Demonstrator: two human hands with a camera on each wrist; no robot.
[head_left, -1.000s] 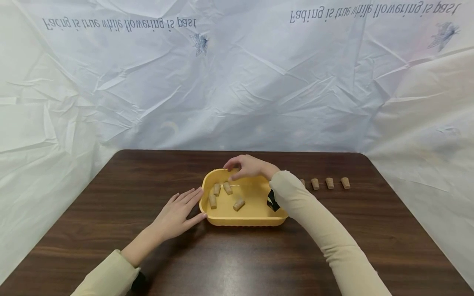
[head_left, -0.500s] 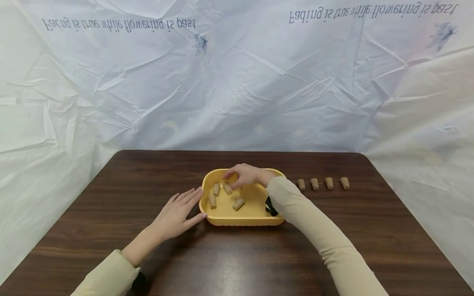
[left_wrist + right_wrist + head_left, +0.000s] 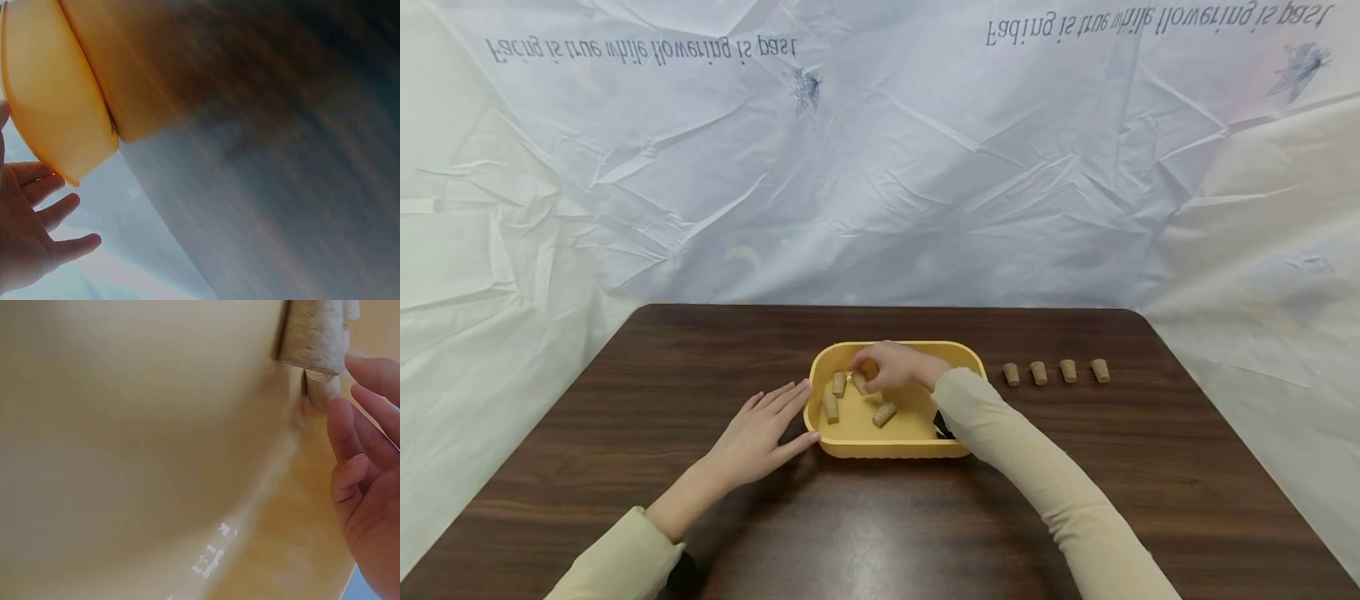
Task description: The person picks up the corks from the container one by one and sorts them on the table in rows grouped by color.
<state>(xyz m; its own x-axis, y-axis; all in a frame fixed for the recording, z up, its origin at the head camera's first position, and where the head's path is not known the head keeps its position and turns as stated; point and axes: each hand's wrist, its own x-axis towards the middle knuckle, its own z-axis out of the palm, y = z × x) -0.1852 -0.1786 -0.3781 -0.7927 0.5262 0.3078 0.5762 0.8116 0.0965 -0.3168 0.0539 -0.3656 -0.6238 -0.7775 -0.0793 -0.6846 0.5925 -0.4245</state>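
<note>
A yellow plastic tray (image 3: 917, 448) holds several tapered corks. My left hand (image 3: 758, 433) lies with straight, spread fingers against the tray's left end; the left wrist view shows its fingertips at the tray wall (image 3: 59, 94). Reaching into the tray from the right, my right hand (image 3: 895, 365) has thumb and fingers parted around one cork (image 3: 858, 382), which is partly hidden by the thumb. In the right wrist view, bent fingertips are right beside a cork (image 3: 323, 392). Two corks lie left of it, one being the nearer cork (image 3: 831, 408); another cork (image 3: 883, 414) lies below the hand.
On the dark wooden table (image 3: 880, 517), several corks stand in a spaced row right of the tray, ending with the rightmost cork (image 3: 1100, 371). A pale printed sheet (image 3: 880, 183) hangs behind the table. My right sleeve (image 3: 1037, 458) crosses the tray's front right corner.
My right hand has moved down and slightly left into the tray, toward the cork. The whole cork row on the table has come into sight. The left hand has stayed still.
</note>
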